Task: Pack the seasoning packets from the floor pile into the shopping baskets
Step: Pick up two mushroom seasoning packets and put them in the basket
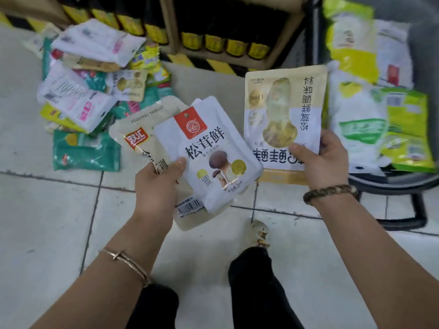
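Note:
My left hand (158, 186) grips two packets held above the tiled floor: a white mushroom seasoning packet (209, 153) with a red label on top, and a cream packet (135, 136) with a red logo beneath it. My right hand (320, 160) pinches the lower edge of a larger cream-and-white seasoning pouch (283, 115), held upside down beside the basket. The floor pile of packets (90, 91) lies at the upper left. A dark shopping basket (389, 180) at the right holds several white and green packets (356, 115).
A wooden shelf (282, 46) with dark bottles bearing yellow labels stands at the back, with yellow-black hazard tape (213, 64) along its base. My legs and one shoe (260, 233) are below the hands. The basket's frame foot (418, 214) rests on the floor at right.

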